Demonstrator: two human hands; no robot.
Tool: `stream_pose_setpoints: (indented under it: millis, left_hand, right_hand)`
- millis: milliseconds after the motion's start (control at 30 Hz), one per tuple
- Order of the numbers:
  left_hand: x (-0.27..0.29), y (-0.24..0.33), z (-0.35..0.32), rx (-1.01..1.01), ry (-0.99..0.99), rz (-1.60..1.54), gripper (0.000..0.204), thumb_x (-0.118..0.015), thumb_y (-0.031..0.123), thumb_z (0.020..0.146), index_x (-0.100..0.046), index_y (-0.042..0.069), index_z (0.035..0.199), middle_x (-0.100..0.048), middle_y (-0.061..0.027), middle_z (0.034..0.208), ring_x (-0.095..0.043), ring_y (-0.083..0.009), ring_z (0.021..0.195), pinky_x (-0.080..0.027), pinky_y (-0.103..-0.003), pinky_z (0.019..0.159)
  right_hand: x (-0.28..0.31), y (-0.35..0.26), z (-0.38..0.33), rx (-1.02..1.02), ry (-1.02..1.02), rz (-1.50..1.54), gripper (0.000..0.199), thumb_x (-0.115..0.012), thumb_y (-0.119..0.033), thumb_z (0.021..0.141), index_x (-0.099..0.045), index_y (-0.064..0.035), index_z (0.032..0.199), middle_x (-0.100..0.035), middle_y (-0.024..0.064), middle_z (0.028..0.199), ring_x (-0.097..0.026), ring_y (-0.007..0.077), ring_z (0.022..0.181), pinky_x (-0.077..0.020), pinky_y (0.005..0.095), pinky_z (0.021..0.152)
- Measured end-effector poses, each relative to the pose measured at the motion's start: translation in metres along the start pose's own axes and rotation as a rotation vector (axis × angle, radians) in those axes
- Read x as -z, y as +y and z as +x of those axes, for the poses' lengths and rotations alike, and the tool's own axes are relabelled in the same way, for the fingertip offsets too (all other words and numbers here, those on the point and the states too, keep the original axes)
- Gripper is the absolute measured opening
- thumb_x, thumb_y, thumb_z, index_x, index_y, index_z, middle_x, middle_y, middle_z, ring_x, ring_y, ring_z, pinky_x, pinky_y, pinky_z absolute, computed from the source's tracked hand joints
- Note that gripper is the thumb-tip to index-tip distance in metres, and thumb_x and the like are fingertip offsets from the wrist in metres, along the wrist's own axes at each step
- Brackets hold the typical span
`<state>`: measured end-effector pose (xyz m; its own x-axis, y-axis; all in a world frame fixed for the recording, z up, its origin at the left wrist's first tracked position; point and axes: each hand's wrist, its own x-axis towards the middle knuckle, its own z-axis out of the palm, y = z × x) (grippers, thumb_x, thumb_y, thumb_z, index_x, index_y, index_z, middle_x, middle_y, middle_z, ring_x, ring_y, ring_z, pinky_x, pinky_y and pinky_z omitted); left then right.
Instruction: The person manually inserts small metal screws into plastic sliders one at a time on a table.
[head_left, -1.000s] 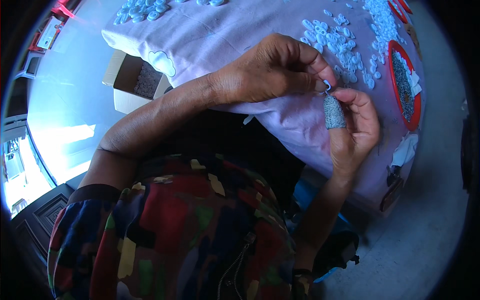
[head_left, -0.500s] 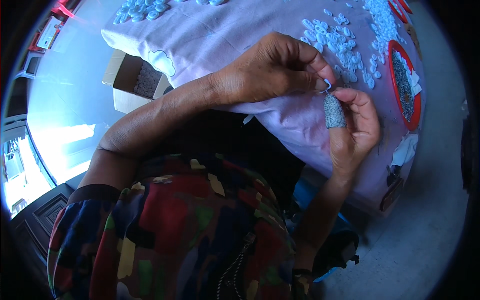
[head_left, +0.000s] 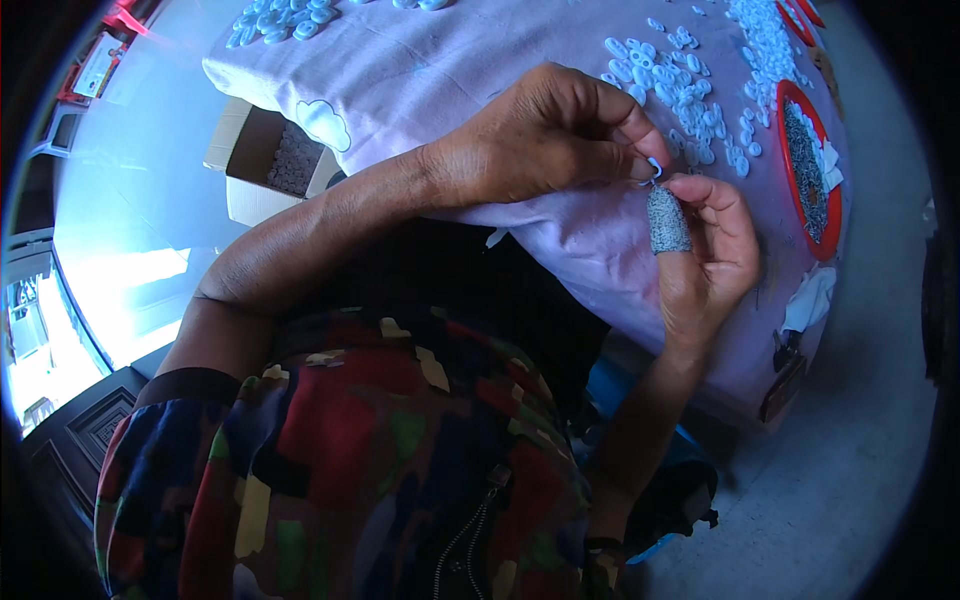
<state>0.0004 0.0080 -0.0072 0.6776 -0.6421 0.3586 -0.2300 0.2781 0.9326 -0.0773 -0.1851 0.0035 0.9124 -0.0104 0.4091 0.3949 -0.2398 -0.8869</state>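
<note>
Over the table's near edge, my left hand [head_left: 555, 140] pinches a small white curved piece [head_left: 655, 167] between thumb and forefinger. My right hand [head_left: 705, 245] meets it from below, its fingertips pressed together at the lower end of that piece. A grey knitted finger sleeve [head_left: 669, 221] covers my right thumb. Whatever tiny part the right fingertips hold is too small to make out. Beyond the hands lie several loose white oval plastic pieces [head_left: 655, 75] on the pink cloth.
A pink cloth [head_left: 420, 85] covers the table. At the right edge stands a red tray [head_left: 835, 240] of small dark metallic bits. More white pieces [head_left: 770, 50] are heaped at far right, and others [head_left: 280, 18] at far left. A cardboard box [head_left: 250, 200] stands left, below the table.
</note>
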Motion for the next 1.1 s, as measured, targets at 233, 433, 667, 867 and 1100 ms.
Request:
stream_pose_setpoints:
  millis: [233, 433, 667, 867, 1100]
  left_hand:
    - [-0.0004, -0.0027, 0.0005, -0.002, 0.009, -0.012, 0.018, -0.064, 0.005, 0.092, -0.068, -0.001, 0.109, -0.07, -0.0071, 0.101, -0.066, -0.0123, 0.097, -0.053, -0.026, 0.09]
    - [-0.0015, -0.0017, 0.0004, -0.002, 0.011, 0.02, 0.017, -0.064, 0.005, 0.092, -0.068, -0.001, 0.108, -0.071, -0.0073, 0.1, -0.066, -0.012, 0.096, -0.053, -0.026, 0.09]
    - [-0.0045, 0.0013, 0.0009, 0.023, 0.03, 0.06, 0.016, -0.064, 0.004, 0.092, -0.069, -0.001, 0.106, -0.071, -0.007, 0.098, -0.067, -0.0117, 0.093, -0.054, -0.026, 0.088]
    - [-0.0047, 0.0004, 0.0021, 0.016, 0.027, 0.12, 0.016, -0.065, 0.003, 0.091, -0.069, -0.001, 0.106, -0.071, -0.0072, 0.097, -0.068, -0.0122, 0.093, -0.055, -0.027, 0.088]
    - [-0.0003, -0.0013, 0.0034, 0.069, 0.014, -0.048, 0.018, -0.063, 0.005, 0.093, -0.068, -0.001, 0.109, -0.071, -0.0075, 0.099, -0.067, -0.0124, 0.095, -0.054, -0.027, 0.089]
  right_hand:
    - [-0.0007, 0.0005, 0.0005, 0.004, 0.003, 0.014, 0.024, -0.068, 0.006, 0.079, -0.062, 0.0006, 0.102, -0.063, 0.0028, 0.094, -0.056, 0.0067, 0.083, -0.045, 0.0187, 0.074]
    - [-0.0008, -0.0004, -0.0001, 0.001, 0.011, -0.003, 0.024, -0.068, 0.006, 0.078, -0.062, 0.0008, 0.101, -0.063, 0.0028, 0.094, -0.057, 0.0071, 0.083, -0.0455, 0.0195, 0.074]
    - [0.0011, 0.0019, -0.0001, -0.011, 0.0, -0.008, 0.02, -0.065, 0.005, 0.082, -0.06, 0.0045, 0.102, -0.066, 0.0092, 0.095, -0.063, 0.0133, 0.089, -0.0497, 0.0245, 0.082]
    - [-0.0015, 0.0003, 0.0038, -0.012, 0.009, 0.031, 0.022, -0.069, 0.006, 0.08, -0.062, 0.0013, 0.1, -0.064, 0.0043, 0.092, -0.059, 0.0084, 0.086, -0.0472, 0.0205, 0.077]
    - [-0.0008, 0.0005, 0.0044, -0.015, -0.005, 0.044, 0.023, -0.069, 0.002, 0.082, -0.063, 0.0027, 0.104, -0.065, 0.0051, 0.094, -0.06, 0.0086, 0.086, -0.0477, 0.0205, 0.076]
